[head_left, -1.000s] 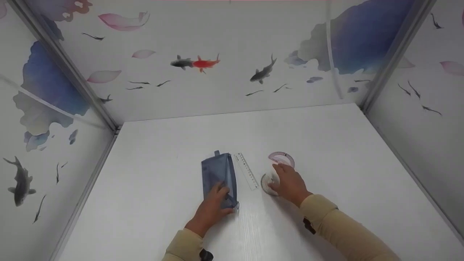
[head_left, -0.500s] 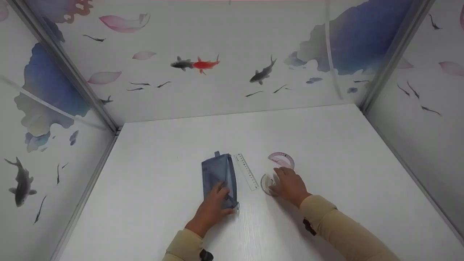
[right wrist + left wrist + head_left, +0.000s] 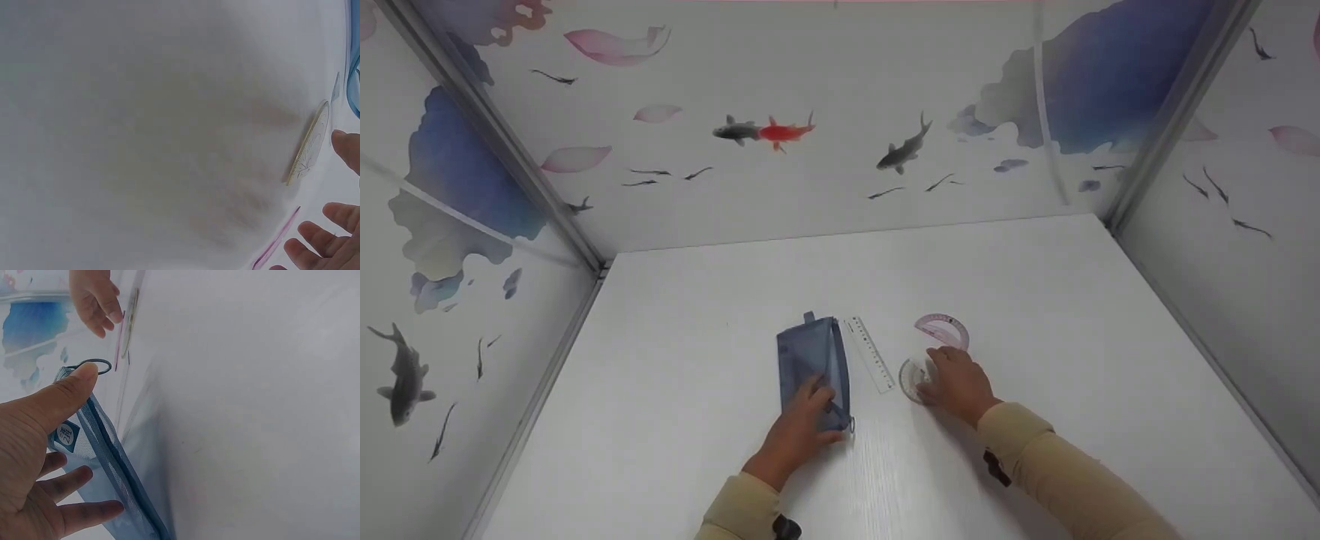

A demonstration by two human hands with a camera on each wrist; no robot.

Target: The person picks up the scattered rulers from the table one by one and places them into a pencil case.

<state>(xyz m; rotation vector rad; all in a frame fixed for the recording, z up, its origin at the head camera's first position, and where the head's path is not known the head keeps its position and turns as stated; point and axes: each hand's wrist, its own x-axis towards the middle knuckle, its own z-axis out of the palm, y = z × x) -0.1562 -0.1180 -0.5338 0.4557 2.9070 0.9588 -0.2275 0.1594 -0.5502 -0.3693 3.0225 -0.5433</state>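
Beside the clear ruler [image 3: 870, 354] on the white worktop [image 3: 682, 390] lay the clear protractor [image 3: 910, 379]; picking it up seemed the right hand's [image 3: 962, 384] step.
Its grip stood apart, so pinching the thin rim looked called for; the left hand's [image 3: 801, 426] spread grip rested on the blue mesh pouch [image 3: 804, 349]. The protractor looked transparent, rounded, scale-marked.

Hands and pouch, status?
Left hand on blue pouch. Right hand at clear protractor, not gripping it. Ruler lies between blue pouch and clear protractor; pink protractor beyond right hand.
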